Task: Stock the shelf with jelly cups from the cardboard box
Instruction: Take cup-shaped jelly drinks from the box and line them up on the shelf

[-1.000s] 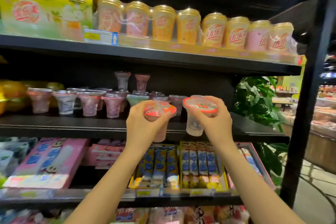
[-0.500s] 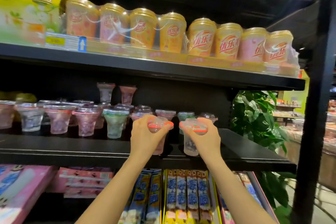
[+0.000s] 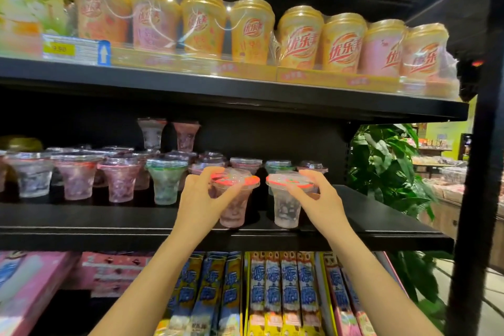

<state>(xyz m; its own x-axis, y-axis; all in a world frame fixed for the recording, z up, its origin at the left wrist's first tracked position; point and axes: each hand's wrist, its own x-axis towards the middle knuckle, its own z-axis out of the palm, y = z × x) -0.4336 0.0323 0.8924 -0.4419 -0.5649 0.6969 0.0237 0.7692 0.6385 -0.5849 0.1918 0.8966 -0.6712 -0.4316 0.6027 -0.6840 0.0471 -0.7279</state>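
Well, no cardboard box shows from where I stand, and the far back of the middle shelf (image 3: 109, 215) is too dark to count the jelly cups (image 3: 120, 180) lined up there. The person's forearms run out of sight at the bottom edge.

The left hand (image 3: 201, 199) has its fingers and thumb curled round the rim of a pink jelly cup (image 3: 234, 210), whose base sits at the front of the middle shelf. The right hand (image 3: 319, 199) grips a clear jelly cup (image 3: 286, 207) the same way, just beside the pink one, base also down on the shelf. Both carry red-rimmed lids; the print on them is too small to read.

Up on the top shelf, wrapped milk tea cups (image 3: 300, 38) read 优乐美. A price tag (image 3: 76, 49) says 9.90, with a white arrow pointing up. Below, the stick packs (image 3: 272, 292) read 冻痴, as far as I can make out.
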